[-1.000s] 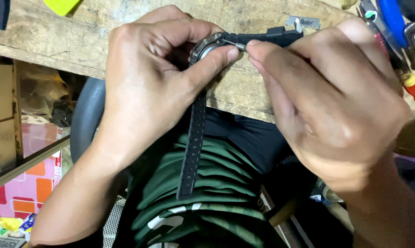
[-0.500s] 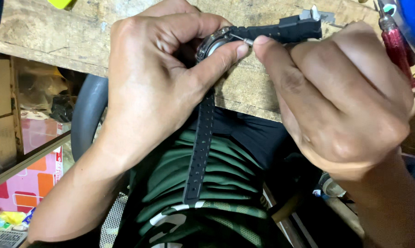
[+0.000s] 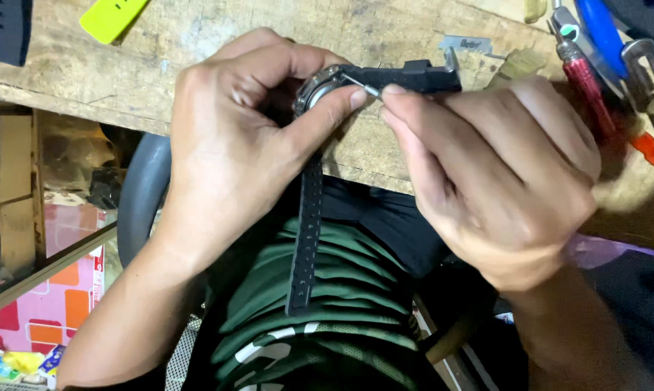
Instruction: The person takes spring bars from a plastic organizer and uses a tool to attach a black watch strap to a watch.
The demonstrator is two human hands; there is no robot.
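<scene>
Two bare hands are seen over the edge of a worn wooden workbench, with a wristwatch held between them. At the far left a dark strap piece lies on the bench, and a yellow-green strip lies just beside it. The left hand is curled around the watch case, the fingers bent together over its top and the thumb pressed up against the metal rim, so that the case is pinched at the bench edge. From the case one black perforated strap hangs almost straight down, its long axis running from the bench edge toward the lap and its free end lying over a green striped shirt. The other strap half is pointed to the right, roughly level along the bench edge, ending at a small metal buckle. A thin metal pin tool is pinched between the fingertips of the right hand, its tip set at the joint between case and right strap; the remaining fingers are folded close together, and the wrist is angled down to the lower right. At the far right a red-handled tool and a blue-handled tool lie on the bench, well apart from the watch.
</scene>
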